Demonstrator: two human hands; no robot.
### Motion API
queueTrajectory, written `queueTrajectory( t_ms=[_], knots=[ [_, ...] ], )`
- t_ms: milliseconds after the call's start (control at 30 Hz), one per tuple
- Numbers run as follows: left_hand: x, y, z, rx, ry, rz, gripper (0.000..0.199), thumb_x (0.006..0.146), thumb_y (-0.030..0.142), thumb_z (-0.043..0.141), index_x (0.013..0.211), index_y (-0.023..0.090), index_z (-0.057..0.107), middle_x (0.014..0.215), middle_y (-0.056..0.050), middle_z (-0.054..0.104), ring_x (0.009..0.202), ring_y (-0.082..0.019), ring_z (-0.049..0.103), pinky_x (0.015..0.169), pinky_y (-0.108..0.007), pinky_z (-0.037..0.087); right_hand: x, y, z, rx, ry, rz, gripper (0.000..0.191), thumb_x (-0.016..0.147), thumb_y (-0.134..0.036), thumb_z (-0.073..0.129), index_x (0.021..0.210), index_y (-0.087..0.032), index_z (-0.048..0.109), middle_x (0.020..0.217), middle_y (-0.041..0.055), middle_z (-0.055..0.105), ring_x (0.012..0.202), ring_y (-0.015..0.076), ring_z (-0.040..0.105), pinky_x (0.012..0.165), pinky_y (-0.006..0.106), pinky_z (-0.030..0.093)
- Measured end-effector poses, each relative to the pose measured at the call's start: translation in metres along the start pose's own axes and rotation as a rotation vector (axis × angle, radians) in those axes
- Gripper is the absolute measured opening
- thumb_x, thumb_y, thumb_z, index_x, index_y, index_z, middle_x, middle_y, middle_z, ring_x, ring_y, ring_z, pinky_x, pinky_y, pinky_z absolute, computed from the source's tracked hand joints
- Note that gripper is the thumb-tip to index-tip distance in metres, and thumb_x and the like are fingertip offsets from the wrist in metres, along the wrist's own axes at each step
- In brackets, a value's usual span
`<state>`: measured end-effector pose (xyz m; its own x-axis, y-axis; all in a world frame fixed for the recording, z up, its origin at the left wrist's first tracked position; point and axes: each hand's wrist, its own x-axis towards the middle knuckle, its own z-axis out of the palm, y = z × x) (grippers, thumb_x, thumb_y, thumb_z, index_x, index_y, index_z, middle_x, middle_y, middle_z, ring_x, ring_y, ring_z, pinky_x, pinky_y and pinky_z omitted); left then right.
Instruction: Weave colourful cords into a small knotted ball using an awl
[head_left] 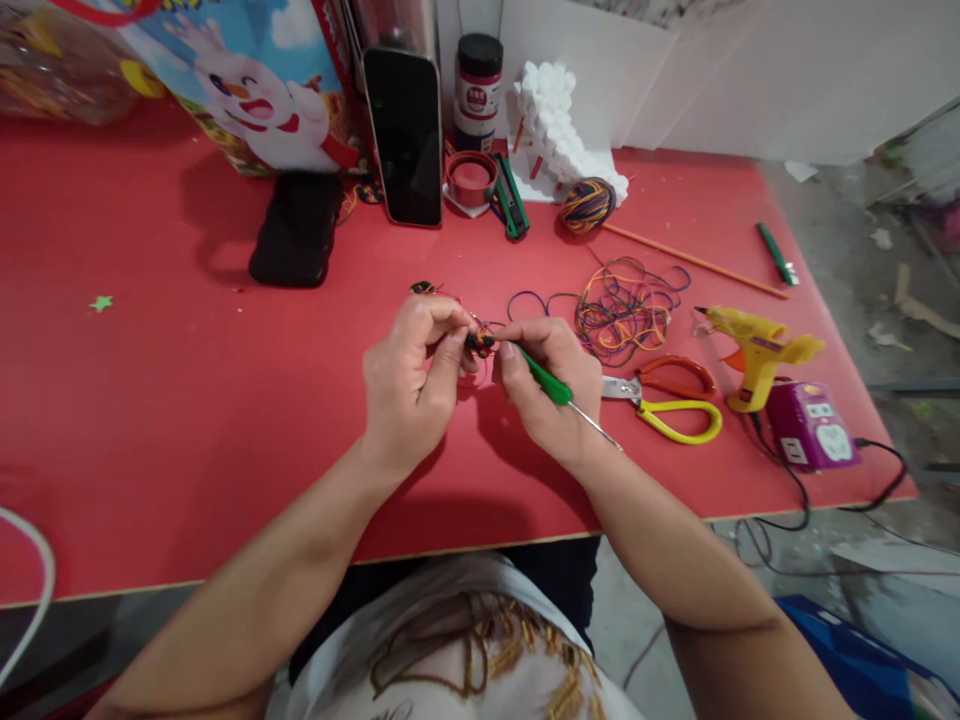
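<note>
Between my hands, above the red table, is a small piece of multicoloured crochet work (481,343). The thumb and fingers of my left hand (416,370) pinch it from the left. My right hand (551,385) grips a crochet hook (553,380) by its green handle, one metal end pointing back over the wrist; its other tip, at the work, is too small to make out. Loose multicoloured yarn (626,310) lies tangled beyond my right hand, with a strand leading toward the work. A wound yarn ball (589,205) sits farther back.
Scissors (679,400) with red and yellow handles lie right of my right hand, near a yellow glue gun (761,350) and purple power block (814,425). A phone (405,140) stands upright behind; a black case (295,230), green cutter (511,200) and orange stick (697,260) lie around.
</note>
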<state>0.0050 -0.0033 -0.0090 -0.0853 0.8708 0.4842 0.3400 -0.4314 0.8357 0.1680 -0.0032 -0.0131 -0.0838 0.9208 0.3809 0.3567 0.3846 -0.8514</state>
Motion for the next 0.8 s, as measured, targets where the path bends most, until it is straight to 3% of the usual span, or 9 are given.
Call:
queueTrajectory(
  t_ms=[133,367,600,800],
  knots=[
    [0.0001,0.0005,-0.0007,0.029,0.006,0.026,0.003,0.104,0.021,0.066,0.104,0.024,0.066,0.093,0.003,0.073,0.066,-0.008,0.070,0.065,-0.023,0.059,-0.0026,-0.0020,-0.0005,0.030,0.010,-0.009,0.013,0.105,-0.035,0.063,0.111,-0.024,0.068,0.095,-0.0002,0.078,0.082,0.0143,0.076,0.076,0.029,0.058],
    [0.0019,-0.0016,-0.0018,-0.175,0.013,-0.160,0.006,0.103,0.030,0.070,0.102,0.027,0.065,0.094,0.001,0.072,0.065,-0.011,0.071,0.062,-0.028,0.059,-0.0062,-0.0004,0.0001,0.080,0.007,-0.025,0.017,0.106,-0.039,0.063,0.116,-0.025,0.066,0.093,0.0009,0.077,0.080,0.0153,0.075,0.070,0.029,0.058],
    [0.0007,-0.0007,-0.0031,-0.112,0.036,-0.076,0.005,0.104,0.023,0.068,0.102,0.027,0.066,0.094,0.001,0.069,0.067,-0.009,0.070,0.066,-0.027,0.059,-0.0041,-0.0029,-0.0016,0.016,-0.007,-0.054,0.011,0.104,-0.032,0.063,0.110,-0.025,0.068,0.096,0.0003,0.079,0.076,0.0127,0.074,0.073,0.028,0.059],
    [-0.0031,0.0001,-0.0019,-0.025,0.004,0.001,0.007,0.106,0.023,0.064,0.103,0.026,0.070,0.092,0.001,0.074,0.070,-0.011,0.072,0.071,-0.029,0.059,-0.0025,0.0006,0.0001,0.031,0.029,-0.024,0.014,0.107,-0.037,0.062,0.114,-0.025,0.067,0.096,0.0001,0.077,0.079,0.0132,0.073,0.074,0.029,0.056]
  ],
)
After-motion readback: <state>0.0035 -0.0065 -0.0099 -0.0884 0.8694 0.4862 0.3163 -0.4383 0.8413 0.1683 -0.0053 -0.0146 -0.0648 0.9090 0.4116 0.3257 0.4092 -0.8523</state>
